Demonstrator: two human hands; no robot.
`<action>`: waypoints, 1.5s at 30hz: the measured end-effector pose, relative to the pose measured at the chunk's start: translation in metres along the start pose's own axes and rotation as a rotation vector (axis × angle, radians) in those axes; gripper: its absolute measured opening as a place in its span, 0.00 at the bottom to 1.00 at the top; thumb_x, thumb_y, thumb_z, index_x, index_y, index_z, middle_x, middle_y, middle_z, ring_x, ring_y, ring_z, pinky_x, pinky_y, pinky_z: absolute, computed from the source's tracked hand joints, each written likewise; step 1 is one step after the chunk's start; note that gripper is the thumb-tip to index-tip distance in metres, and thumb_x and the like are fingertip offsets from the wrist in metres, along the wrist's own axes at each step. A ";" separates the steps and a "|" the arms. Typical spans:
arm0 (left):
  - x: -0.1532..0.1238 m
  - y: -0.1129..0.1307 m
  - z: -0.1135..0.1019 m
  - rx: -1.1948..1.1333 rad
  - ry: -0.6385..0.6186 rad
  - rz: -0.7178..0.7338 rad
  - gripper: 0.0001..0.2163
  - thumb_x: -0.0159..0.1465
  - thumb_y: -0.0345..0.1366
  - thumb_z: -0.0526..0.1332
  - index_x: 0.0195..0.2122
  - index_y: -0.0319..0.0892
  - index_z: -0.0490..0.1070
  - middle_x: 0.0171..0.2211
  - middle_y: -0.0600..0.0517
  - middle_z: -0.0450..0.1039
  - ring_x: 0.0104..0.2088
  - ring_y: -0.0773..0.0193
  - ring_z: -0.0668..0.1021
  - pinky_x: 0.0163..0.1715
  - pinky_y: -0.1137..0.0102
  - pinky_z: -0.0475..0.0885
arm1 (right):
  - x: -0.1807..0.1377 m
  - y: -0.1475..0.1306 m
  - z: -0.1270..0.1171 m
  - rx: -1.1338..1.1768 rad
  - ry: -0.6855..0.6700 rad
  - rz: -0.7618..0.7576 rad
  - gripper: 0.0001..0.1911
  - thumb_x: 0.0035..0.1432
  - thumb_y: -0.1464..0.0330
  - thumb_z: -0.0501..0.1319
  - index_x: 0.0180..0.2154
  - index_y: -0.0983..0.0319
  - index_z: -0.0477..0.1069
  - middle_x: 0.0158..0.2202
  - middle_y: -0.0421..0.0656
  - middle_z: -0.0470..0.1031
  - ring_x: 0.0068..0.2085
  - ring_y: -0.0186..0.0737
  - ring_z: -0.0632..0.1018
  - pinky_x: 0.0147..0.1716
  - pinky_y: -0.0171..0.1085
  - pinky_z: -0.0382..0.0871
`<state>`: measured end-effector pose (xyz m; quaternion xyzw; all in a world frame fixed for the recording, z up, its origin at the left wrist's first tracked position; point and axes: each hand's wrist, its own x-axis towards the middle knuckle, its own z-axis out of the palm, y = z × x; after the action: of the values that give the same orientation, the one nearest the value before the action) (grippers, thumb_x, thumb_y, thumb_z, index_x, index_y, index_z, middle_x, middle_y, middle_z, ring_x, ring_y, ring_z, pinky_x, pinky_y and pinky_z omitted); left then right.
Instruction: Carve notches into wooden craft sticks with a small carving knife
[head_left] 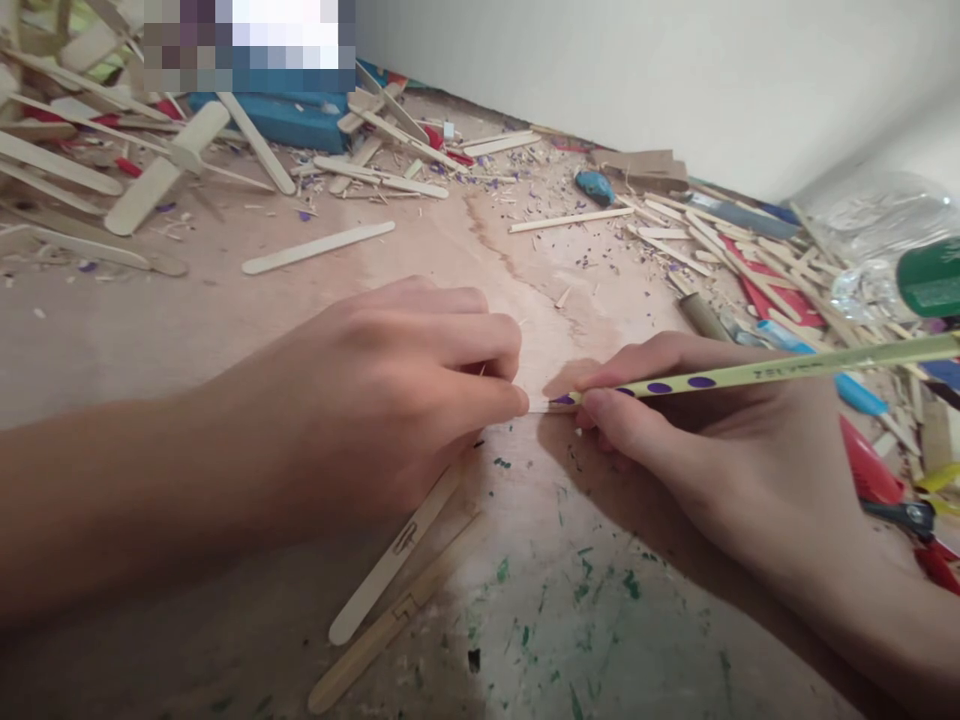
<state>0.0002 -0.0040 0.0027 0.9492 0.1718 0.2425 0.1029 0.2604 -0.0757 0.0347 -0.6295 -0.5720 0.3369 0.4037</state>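
Note:
Between the thumb and bent fingers of my left hand (420,390) is a thin pale wooden strip (538,406), held down near the tabletop. Only a short end of it shows; my fingers hide the rest. My right hand (697,430) is closed in a writing grip on a pale yellow-green pencil (731,380) with purple dots. Its purple tip touches or almost touches the strip's visible end. Below my left hand lie a light craft stick (394,555) with a dark mark and a browner craft stick (390,620) with a stepped line drawn on it.
Loose craft sticks (169,170) heap up at the back left beside a blue block (277,122). Wood scraps and shavings spread to the right, near a clear bottle with a green label (930,278). Red-handled scissors (900,515) lie by my right wrist. A white wall (637,80) rises behind.

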 end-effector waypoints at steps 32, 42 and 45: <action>0.000 -0.005 -0.001 0.004 0.044 0.082 0.16 0.82 0.25 0.59 0.47 0.44 0.88 0.44 0.51 0.87 0.44 0.54 0.86 0.44 0.57 0.80 | -0.012 0.018 0.003 -0.014 0.071 -0.005 0.05 0.64 0.62 0.83 0.37 0.53 0.91 0.38 0.44 0.93 0.30 0.41 0.87 0.23 0.34 0.77; -0.007 -0.004 0.015 -0.076 0.103 0.018 0.17 0.80 0.23 0.57 0.48 0.47 0.86 0.46 0.53 0.86 0.46 0.56 0.82 0.50 0.59 0.74 | -0.008 0.010 0.003 0.024 0.098 0.019 0.05 0.59 0.65 0.81 0.32 0.54 0.89 0.31 0.42 0.90 0.26 0.38 0.82 0.23 0.35 0.74; -0.009 -0.005 0.016 -0.083 0.120 0.028 0.16 0.78 0.23 0.58 0.48 0.46 0.86 0.46 0.53 0.85 0.46 0.56 0.82 0.50 0.59 0.73 | -0.009 0.012 0.004 0.015 0.100 0.042 0.06 0.59 0.64 0.81 0.32 0.54 0.88 0.30 0.42 0.89 0.25 0.38 0.81 0.21 0.34 0.72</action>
<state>-0.0001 -0.0049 -0.0165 0.9303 0.1542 0.3071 0.1284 0.2611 -0.0841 0.0215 -0.6545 -0.5352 0.3177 0.4293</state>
